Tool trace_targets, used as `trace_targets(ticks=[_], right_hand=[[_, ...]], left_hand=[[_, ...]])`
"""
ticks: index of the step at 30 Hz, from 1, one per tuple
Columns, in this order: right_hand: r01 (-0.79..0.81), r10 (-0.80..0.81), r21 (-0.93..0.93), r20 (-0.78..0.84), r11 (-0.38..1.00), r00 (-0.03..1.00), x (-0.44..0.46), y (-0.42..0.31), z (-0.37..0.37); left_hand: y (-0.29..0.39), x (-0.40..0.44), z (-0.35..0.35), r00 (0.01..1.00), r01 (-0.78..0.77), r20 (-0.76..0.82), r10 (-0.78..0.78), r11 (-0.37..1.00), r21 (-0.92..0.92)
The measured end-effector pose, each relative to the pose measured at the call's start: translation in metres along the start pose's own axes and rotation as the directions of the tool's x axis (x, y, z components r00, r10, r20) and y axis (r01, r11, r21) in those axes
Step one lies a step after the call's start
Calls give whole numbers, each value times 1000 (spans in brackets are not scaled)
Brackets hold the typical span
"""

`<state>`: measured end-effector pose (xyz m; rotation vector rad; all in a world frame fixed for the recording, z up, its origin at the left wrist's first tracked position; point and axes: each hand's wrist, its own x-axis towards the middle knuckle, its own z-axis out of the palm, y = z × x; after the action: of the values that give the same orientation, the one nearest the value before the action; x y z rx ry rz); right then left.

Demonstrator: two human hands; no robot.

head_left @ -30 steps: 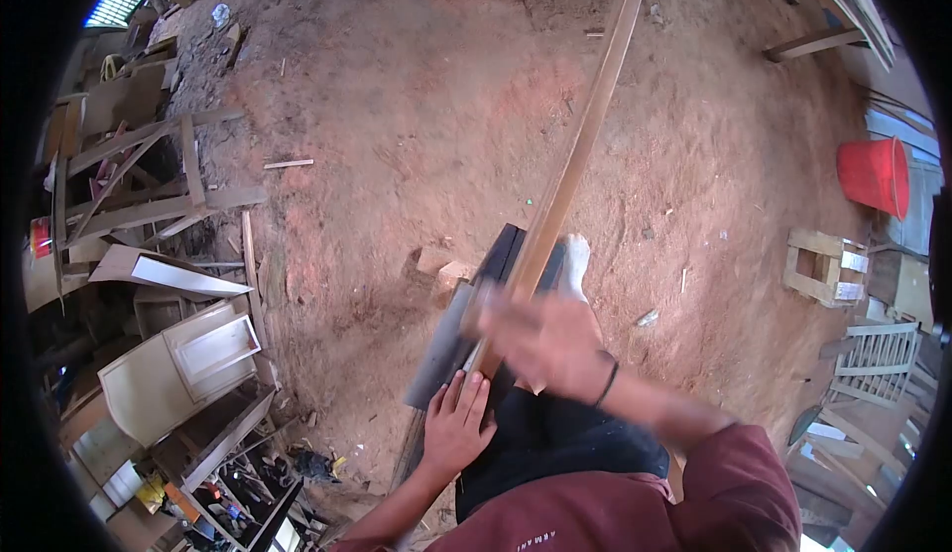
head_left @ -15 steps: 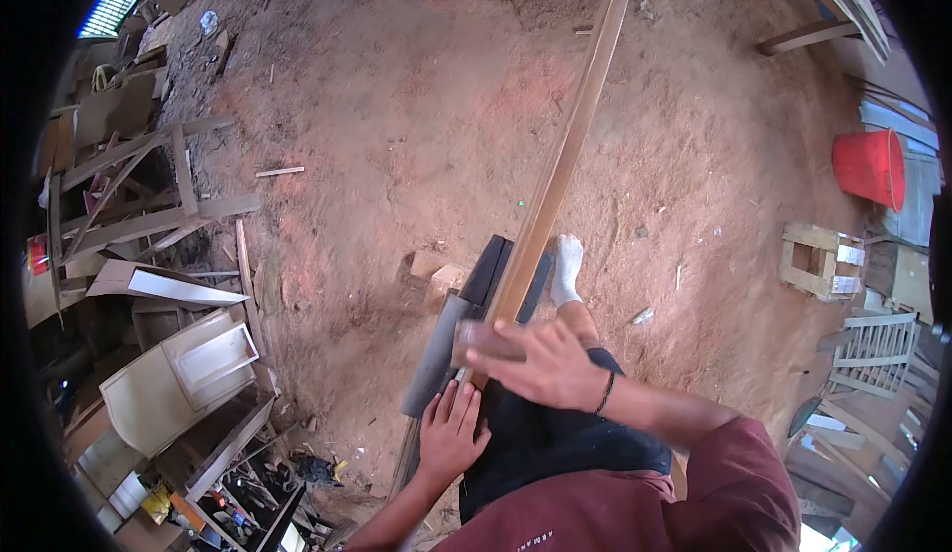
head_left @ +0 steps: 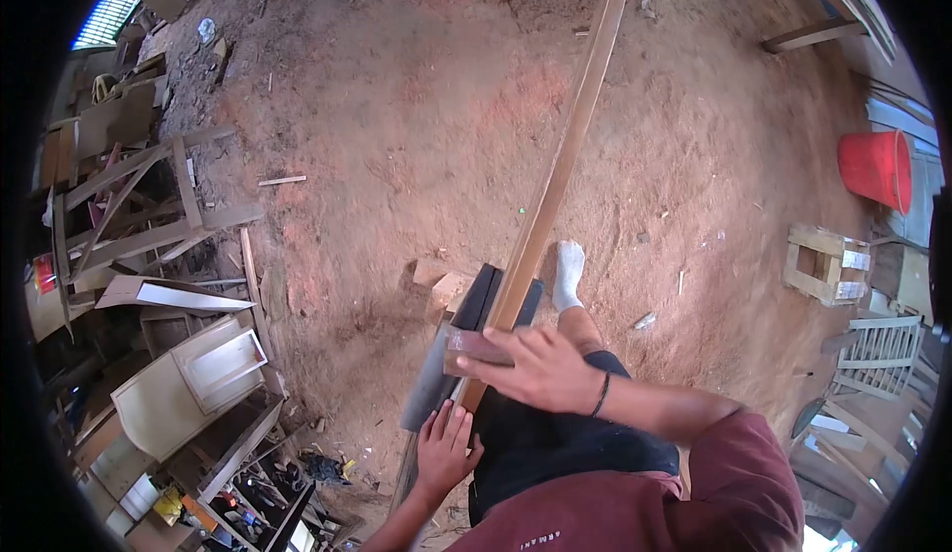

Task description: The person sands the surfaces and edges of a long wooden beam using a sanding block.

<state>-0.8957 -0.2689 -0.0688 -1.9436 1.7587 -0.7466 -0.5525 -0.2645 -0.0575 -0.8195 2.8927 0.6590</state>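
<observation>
A long wooden plank point(head_left: 557, 170) with a groove-like edge runs from my lap area out over the floor, resting on a dark grey support point(head_left: 483, 294). On the plank's near end lies my left hand point(head_left: 446, 458), its fingers over the wood and the thumb along the side. My right hand point(head_left: 540, 368) grips a brown sanding block point(head_left: 476, 351), which lies across the plank just beyond the left fingers. The block's underside is hidden.
Scrap timber point(head_left: 149, 225) and a cream panel point(head_left: 154, 403) are piled on the left. A red bucket point(head_left: 873, 170), a wooden crate point(head_left: 825, 264) and a slatted rack point(head_left: 878, 354) stand on the right. Small blocks point(head_left: 446, 289) lie beside the support; my foot point(head_left: 568, 274) is right of the plank.
My right hand and the sanding block have shifted slightly toward me along the plank. My left hand stays on the near end. The whole view has tilted a little.
</observation>
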Motion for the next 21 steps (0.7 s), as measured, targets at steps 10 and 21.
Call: trace_targets(ticks=[10, 21], right_hand=[[-39, 24, 85, 165, 996, 986, 29, 24, -38], [-375, 243, -265, -422, 888, 873, 86, 177, -112]], left_hand=[[-3, 5, -8, 998, -62, 7, 62, 998, -23], [-3, 2, -9, 998, -57, 37, 59, 997, -53]])
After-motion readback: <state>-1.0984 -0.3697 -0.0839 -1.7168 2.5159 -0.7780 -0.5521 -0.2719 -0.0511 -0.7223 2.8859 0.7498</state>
